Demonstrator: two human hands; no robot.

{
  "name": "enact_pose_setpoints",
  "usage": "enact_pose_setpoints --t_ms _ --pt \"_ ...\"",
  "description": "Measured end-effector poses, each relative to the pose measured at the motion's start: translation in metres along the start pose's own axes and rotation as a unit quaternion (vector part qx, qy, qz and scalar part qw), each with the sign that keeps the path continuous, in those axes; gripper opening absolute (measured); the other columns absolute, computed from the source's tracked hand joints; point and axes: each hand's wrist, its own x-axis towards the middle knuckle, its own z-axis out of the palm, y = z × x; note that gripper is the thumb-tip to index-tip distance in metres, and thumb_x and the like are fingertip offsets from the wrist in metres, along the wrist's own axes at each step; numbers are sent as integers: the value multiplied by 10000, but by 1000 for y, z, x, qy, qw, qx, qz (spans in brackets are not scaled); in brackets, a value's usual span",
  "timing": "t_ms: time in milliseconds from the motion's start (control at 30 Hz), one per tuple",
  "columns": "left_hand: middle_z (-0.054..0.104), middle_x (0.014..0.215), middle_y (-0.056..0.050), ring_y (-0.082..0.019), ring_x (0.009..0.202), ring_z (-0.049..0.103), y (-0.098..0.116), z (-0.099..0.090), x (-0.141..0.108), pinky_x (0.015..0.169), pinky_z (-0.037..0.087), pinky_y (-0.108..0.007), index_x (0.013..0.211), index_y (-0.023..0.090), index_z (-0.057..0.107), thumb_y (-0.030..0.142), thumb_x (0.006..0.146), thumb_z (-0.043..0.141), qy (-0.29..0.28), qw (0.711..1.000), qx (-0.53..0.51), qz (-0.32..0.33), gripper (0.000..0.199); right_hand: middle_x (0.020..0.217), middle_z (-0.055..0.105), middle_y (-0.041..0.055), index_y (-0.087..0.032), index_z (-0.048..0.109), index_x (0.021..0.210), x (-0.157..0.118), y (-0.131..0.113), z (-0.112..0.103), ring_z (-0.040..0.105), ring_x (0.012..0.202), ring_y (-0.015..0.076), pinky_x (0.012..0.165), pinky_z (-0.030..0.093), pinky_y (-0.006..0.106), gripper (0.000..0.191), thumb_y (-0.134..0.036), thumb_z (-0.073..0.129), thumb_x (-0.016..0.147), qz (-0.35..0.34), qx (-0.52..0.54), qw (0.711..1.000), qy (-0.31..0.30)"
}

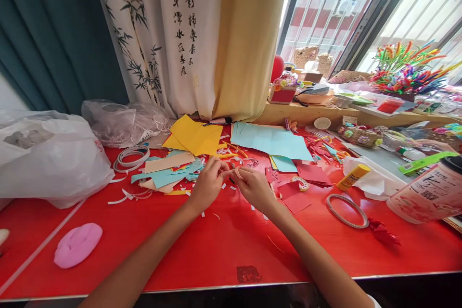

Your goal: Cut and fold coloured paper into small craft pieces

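A glossy red tabletop (pixel 224 250) is running across the view, with a white curtain printed with bamboo and black characters (pixel 180 57) hanging behind. A translucent white plastic bag (pixel 54 154) is slumping at the left; a pink-and-white paper cup with a black lid (pixel 429 192) is leaning at the right. Pale blue paper sheets (pixel 270 140) and folded yellow paper (pixel 197 135) are lying beyond the hands, likely pushed back to free working room. Both hands are meeting over loose scraps, forearms angling inward, probably steadying a fine piece. The right hand (pixel 254 185) is pinching a small pale strip (pixel 237 172) between thumb and finger. The left hand (pixel 210 180) is bunching its fingertips narrowly at the strip's left side; cannot tell whether it is gripping too, contact being hidden. The strip is sitting between the fingertips, just above the table; its visible part is seemingly pointing toward the left hand, long axis roughly crosswise, exact direction unclear. A pink soft lump (pixel 78 245) is resting near the left forearm, a yellow glue stick (pixel 353 176) is lying right of the hands, probably within reach, and small white paper bits (pixel 224 186) are scattering around the fingers.
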Motion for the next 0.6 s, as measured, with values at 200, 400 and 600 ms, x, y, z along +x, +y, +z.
enact_pose_setpoints --t_ms 200,400,600 --pt "427 829 -27 -136 715 441 -8 9 -5 644 397 -259 753 198 380 58 781 340 19 997 73 31 149 546 392 -12 -167 470 565 0 -4 -3 339 517 97 489 239 233 378 -421 418 840 84 169 981 -51" --pt "415 819 -31 -141 729 425 -15 6 -6 619 380 -246 764 197 369 -14 705 336 37 988 90 124 222 566 437 -20 -158 546 593 3 -4 -6 348 522 89 498 244 237 332 -426 509 786 128 310 938 -92" --pt "423 798 -23 -129 707 422 -14 2 -4 610 374 -231 768 195 384 -16 724 332 36 982 91 163 222 516 435 -25 -148 532 533 5 -6 -6 318 483 74 471 201 243 341 -422 554 735 182 359 909 -105"
